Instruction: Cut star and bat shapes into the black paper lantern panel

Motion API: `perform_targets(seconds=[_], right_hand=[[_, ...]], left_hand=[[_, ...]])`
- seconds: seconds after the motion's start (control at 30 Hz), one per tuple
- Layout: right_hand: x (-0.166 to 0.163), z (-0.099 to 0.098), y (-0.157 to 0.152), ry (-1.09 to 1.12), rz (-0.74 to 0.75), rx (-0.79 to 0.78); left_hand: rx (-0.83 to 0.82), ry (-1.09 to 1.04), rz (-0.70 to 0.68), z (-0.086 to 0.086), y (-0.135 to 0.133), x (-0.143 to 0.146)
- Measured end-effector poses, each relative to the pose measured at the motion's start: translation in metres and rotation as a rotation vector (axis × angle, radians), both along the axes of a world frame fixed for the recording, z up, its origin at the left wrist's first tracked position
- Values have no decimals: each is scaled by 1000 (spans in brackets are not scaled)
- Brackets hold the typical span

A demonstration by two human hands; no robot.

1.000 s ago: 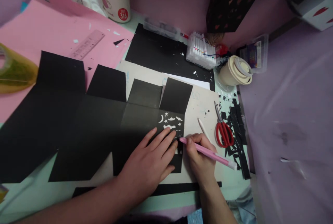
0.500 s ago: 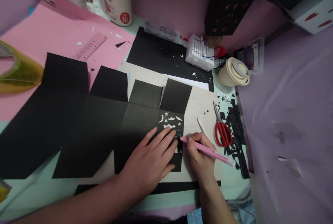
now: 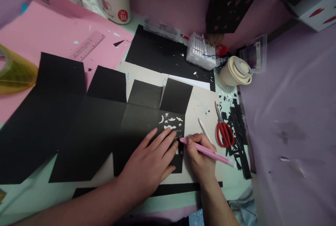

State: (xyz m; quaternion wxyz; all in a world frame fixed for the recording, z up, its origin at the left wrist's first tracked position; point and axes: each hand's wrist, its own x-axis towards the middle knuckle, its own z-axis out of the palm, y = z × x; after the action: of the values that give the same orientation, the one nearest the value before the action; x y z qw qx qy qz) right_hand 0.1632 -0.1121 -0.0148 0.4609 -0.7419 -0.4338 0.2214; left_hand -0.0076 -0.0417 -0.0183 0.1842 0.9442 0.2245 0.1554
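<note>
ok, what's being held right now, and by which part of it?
Right grip: pink pen-shaped tool, held near its tip end. Left grip: nothing held, palm down on the black card.

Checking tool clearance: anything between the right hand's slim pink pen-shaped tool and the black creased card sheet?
Nothing visible: the slim pink pen-shaped tool in the right hand has its tip at the black creased card sheet, near small white shapes. The left hand, flat on the sheet, has fingertips close beside that tip.
</note>
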Motion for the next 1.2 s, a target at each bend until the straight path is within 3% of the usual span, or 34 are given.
perform_targets(seconds=[1.2], right_hand=[[-3,-1,0,13,-13,46]], left_hand=[[16,4,-8,-1,1,0]])
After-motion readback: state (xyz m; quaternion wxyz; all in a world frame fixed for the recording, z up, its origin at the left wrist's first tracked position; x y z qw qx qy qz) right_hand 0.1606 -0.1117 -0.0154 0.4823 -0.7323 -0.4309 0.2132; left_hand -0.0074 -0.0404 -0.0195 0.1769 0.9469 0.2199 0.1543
